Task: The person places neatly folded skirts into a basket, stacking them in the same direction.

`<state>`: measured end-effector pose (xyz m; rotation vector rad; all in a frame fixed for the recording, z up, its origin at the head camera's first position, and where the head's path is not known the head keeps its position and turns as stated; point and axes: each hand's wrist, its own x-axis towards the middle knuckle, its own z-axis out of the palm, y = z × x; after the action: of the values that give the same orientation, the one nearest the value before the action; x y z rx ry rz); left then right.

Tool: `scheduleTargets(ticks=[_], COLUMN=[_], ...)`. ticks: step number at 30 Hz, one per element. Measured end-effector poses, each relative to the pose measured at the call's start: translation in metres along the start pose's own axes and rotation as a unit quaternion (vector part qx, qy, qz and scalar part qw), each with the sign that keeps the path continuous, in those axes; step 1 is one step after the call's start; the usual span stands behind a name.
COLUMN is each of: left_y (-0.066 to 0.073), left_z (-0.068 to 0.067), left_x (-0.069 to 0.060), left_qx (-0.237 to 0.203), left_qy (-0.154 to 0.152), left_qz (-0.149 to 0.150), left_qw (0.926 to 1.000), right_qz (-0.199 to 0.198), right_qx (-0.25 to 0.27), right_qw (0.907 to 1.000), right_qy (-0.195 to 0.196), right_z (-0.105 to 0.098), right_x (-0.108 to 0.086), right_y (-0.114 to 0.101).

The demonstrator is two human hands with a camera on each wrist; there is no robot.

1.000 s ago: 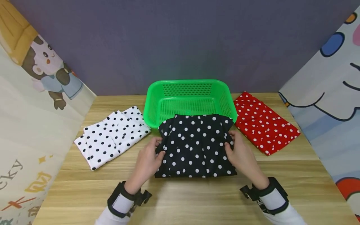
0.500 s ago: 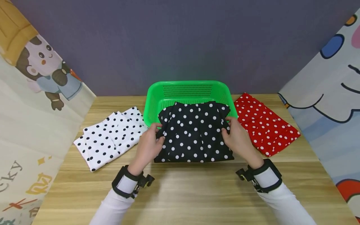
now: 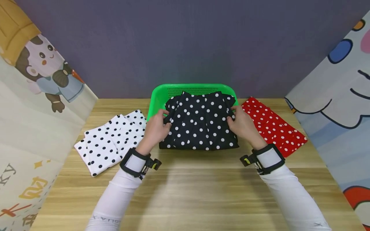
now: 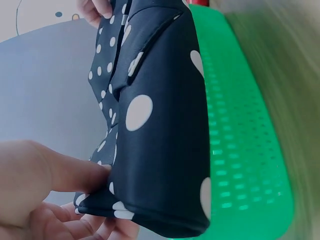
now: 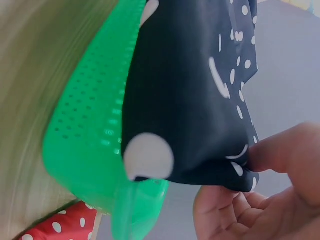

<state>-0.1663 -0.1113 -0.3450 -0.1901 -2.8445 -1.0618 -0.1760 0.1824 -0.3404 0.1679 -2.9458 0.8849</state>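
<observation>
A folded black cloth with white dots [image 3: 199, 123] is held up over the green basket [image 3: 157, 99], covering most of its opening. The left hand [image 3: 156, 128] pinches the cloth's left edge, and the right hand [image 3: 244, 125] pinches its right edge. In the left wrist view the thumb of the left hand [image 4: 65, 190] lies on top of the black cloth [image 4: 165, 120], with fingers beneath. The right wrist view has the right hand [image 5: 270, 190] gripping a corner of the cloth [image 5: 185, 100], beside the basket's side wall [image 5: 85, 130].
A folded white cloth with black dots [image 3: 112, 138] lies left of the basket on the wooden table [image 3: 196, 195]. To the right lies a red cloth with white dots [image 3: 271, 125], partly behind the right forearm. A dark wall [image 3: 190, 41] stands behind the basket.
Both hands have carried the black cloth away from the table's front, from the basket's near edge to over its opening. The forearms reach further in. The white and red cloths have stayed on the table.
</observation>
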Motion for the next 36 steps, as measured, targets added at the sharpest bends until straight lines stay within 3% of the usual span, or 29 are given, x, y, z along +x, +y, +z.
scheduleTargets(ticks=[5,20,26,36], left_y=[0.002,0.009,0.011,0.013], left_z=[-0.003,-0.007,-0.005,0.004], left_x=[0.018,0.062,0.077,0.096], left_qx=[0.006,0.05,0.068,0.099], left_qy=[-0.016,-0.02,-0.007,-0.019], left_qz=[-0.015,-0.037,-0.043,-0.068], left_qw=[0.9997,0.9979,0.9967,0.9926], right_qz=[0.011,0.038,0.04,0.031], right_qx=[-0.003,-0.021,-0.016,-0.01], right_qw=[0.9997,0.999,0.9991,0.9993], right_qy=[-0.02,-0.014,0.006,0.02], right_z=[-0.005,-0.01,-0.005,0.012], right_x=[0.016,0.063,0.077,0.088], right_y=[0.0,-0.01,-0.011,-0.007])
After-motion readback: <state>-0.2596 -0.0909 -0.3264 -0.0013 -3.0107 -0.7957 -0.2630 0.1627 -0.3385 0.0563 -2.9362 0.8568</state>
